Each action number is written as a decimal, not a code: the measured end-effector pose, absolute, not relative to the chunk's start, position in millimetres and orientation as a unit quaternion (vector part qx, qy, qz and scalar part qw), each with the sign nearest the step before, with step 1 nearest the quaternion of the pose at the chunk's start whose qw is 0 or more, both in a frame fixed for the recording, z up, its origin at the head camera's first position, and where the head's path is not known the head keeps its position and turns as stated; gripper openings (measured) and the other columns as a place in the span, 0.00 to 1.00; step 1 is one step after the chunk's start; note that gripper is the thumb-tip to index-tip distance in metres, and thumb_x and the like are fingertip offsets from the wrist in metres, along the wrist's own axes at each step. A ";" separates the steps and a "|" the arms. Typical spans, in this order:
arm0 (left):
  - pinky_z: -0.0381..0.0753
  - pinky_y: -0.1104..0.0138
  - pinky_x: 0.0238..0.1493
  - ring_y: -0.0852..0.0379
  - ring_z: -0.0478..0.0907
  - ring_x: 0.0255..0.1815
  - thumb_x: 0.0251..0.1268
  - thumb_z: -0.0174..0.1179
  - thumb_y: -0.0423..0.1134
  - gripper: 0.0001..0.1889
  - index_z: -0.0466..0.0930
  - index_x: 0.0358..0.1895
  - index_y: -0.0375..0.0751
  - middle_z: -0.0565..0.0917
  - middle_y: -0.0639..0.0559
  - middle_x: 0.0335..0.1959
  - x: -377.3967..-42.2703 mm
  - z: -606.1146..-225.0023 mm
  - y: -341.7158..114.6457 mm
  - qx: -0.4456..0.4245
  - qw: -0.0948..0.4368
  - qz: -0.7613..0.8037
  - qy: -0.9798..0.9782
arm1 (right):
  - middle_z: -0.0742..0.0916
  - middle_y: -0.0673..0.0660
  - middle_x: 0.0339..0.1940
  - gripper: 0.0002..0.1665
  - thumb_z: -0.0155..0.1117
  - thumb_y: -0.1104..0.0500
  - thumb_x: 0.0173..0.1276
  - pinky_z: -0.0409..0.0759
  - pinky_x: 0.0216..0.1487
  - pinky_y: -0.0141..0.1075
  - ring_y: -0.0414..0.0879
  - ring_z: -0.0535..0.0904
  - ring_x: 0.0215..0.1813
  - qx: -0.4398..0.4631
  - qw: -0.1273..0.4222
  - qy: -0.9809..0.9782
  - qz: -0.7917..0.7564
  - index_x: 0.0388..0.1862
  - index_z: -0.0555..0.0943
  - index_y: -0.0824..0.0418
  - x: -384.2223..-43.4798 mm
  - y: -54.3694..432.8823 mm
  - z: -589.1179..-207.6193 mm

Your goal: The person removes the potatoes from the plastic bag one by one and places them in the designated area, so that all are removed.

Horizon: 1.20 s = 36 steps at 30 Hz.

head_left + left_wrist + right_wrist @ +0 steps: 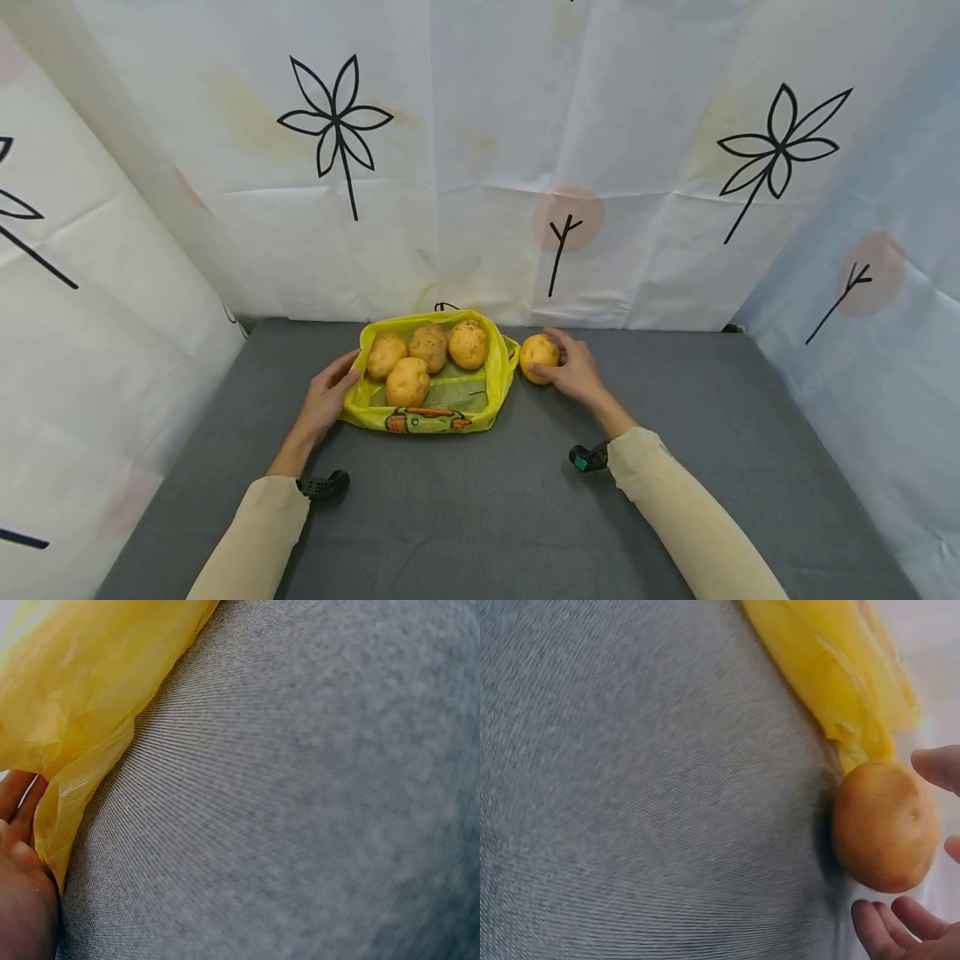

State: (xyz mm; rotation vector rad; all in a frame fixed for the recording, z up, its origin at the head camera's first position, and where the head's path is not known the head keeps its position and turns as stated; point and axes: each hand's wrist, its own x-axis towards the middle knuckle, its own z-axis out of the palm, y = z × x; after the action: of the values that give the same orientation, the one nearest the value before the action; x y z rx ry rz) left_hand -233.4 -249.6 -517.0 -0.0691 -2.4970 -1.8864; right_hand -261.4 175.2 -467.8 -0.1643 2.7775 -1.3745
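Note:
A yellow plastic bag (427,421) lies with its mouth spread wide on the grey table, several potatoes (407,382) inside it. At the bag's left edge my left hand (327,398) holds the plastic; in the left wrist view its fingers (27,806) go partly behind the yellow film. One more potato (538,359) sits on the table just right of the bag, by its handle loop (513,354). My right hand (576,371) is spread around that potato. In the right wrist view, gaps show between the fingers (874,930) and the potato.
The grey cloth-covered table (465,517) extends to both sides and toward me. Behind it hangs a white curtain (480,167) with leaf drawings, reaching the table's back edge. A small black cord (446,307) shows behind the bag.

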 end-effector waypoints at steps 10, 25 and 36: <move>0.67 0.80 0.58 0.46 0.62 0.75 0.82 0.50 0.47 0.28 0.63 0.79 0.44 0.65 0.43 0.77 -231.3 -516.2 -249.4 -0.026 0.002 -0.605 -0.796 | 0.71 0.72 0.67 0.45 0.73 0.50 0.68 0.72 0.59 0.61 0.69 0.70 0.65 -0.061 0.005 0.909 -0.413 0.79 0.65 0.58 -254.8 171.4 -444.1; 0.66 0.81 0.57 0.46 0.62 0.75 0.83 0.50 0.46 0.27 0.63 0.79 0.44 0.65 0.43 0.76 -233.3 -517.5 -250.6 -0.028 0.006 -0.600 -0.799 | 0.75 0.66 0.65 0.41 0.74 0.50 0.66 0.73 0.58 0.61 0.65 0.71 0.64 -0.147 -0.031 0.899 -0.412 0.76 0.70 0.54 -238.0 129.7 -416.1; 0.67 0.81 0.57 0.45 0.61 0.76 0.82 0.50 0.46 0.27 0.63 0.79 0.44 0.65 0.42 0.77 -232.0 -517.8 -250.8 -0.032 0.001 -0.605 -0.795 | 0.72 0.69 0.69 0.42 0.73 0.52 0.68 0.72 0.62 0.59 0.67 0.71 0.65 -0.189 0.007 0.869 -0.457 0.77 0.68 0.57 -233.8 92.0 -418.1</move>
State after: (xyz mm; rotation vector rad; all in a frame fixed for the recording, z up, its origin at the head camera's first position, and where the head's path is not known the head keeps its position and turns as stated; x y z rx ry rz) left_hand -232.0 -250.8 -517.8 -0.1008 -2.4982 -1.9004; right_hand -233.8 92.0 -418.1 -0.5926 2.7191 -1.4286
